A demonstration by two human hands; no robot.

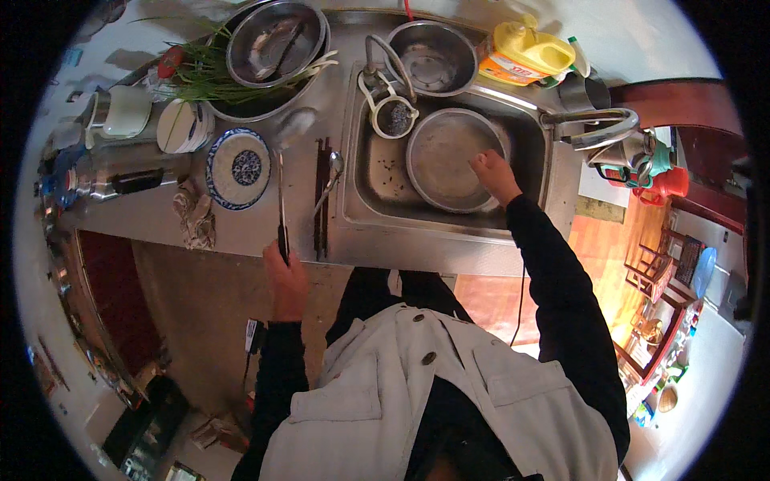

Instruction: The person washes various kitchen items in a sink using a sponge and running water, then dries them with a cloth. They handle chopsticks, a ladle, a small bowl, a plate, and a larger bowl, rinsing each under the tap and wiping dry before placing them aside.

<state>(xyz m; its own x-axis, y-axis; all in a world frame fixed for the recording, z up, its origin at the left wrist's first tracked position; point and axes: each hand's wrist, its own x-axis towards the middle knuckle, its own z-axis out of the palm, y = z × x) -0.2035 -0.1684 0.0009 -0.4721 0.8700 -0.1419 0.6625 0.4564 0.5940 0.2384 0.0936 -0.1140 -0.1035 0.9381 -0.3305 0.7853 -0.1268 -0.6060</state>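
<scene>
My left hand [286,282] grips the black handle of a metal ladle [280,186] at the counter's front edge. The ladle's bowl points towards the back of the counter. My right hand [497,177] is over the right part of a round metal basin [448,156], its fingers curled together. I cannot tell whether something small is between them. The basin sits inside the stainless steel sink [385,201], where dark bits lie on the bottom. Right of the ladle lie dark chopsticks [322,207] and a metal spoon [332,171]. A blue-and-white plate [239,168] lies to the left.
A strainer [394,117] hangs at the sink's back left, near a curved tap [391,51]. Behind stand a steel pot [432,57] and a yellow jug [523,51]. Another tap [601,127] projects at right. Nested bowls [274,45], green stalks [210,78] and a rag [195,216] occupy the left counter.
</scene>
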